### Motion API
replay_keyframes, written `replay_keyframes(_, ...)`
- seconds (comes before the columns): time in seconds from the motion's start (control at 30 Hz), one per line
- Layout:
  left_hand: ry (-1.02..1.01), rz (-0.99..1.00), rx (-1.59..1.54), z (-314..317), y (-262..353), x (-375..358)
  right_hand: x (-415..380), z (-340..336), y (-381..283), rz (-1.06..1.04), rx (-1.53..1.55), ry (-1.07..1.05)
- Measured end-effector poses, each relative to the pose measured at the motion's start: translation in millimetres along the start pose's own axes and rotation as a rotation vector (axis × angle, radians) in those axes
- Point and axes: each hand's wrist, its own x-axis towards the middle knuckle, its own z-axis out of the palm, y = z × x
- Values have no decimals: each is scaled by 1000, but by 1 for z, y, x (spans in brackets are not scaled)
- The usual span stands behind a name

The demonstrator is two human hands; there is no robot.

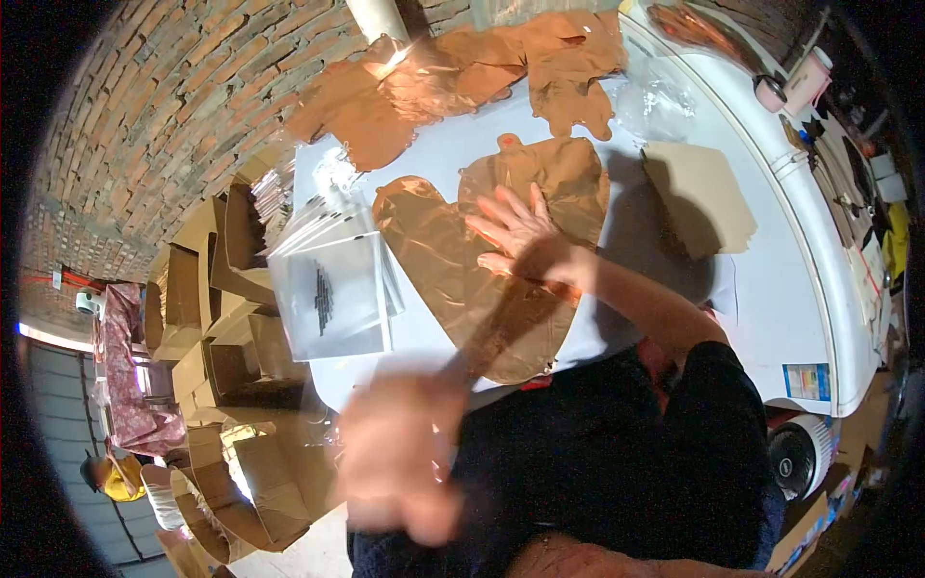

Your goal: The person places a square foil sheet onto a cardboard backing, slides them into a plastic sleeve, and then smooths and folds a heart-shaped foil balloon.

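Observation:
A flat, heart-shaped copper foil balloon lies on the white tabletop, with a small tab bearing a red mark at its top. My right hand rests palm down on its right lobe, fingers spread. Smeared by motion, my left hand is close to the camera, off the table's near left edge; its fingers cannot be made out, nor whether anything is in them. Left of the balloon is a stack of clear plastic bags with black print.
More copper foil balloons are heaped along the back, beside crumpled clear plastic. A cardboard sheet lies to the right. Open cardboard boxes crowd the left side. A fan stands lower right; a person in yellow is far left.

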Motion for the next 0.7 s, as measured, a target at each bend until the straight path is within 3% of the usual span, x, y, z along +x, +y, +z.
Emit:
replay_keyframes(0.03,-64,-196,124,14,-20,1,0,8,3,-26,-28,72)
replay_keyframes(0.07,-155,-383,261,28,-39,2,2,1,-1,8,-99,-28)
replay_keyframes(0.13,-244,-501,321,67,-100,-24,7,-22,-12,72,-164,-204)
replay_keyframes(0.23,-367,-438,535,92,-143,-67,4,-8,-1,45,-52,-162)
replay_keyframes(0.37,-491,-512,741,105,-147,-95,2,-8,3,27,26,-89)
replay_keyframes(0.57,-524,-504,805,106,-145,-96,16,-12,28,36,258,-12)
replay_keyframes(0.7,-536,-518,797,105,-143,-93,58,-36,89,191,110,212)
